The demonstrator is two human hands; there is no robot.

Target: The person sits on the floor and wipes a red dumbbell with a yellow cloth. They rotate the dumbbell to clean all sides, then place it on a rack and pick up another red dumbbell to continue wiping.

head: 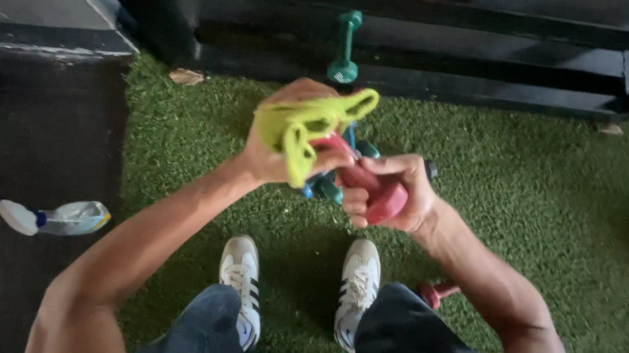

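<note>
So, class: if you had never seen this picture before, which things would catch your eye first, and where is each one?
First, the yellow-green cloth at the centre, bunched in the left hand against a red dumbbell that the right hand grips. Next, the white sneakers planted on the green turf just below. At the left edge, a spray bottle lies on its side on the dark floor mat.
</note>
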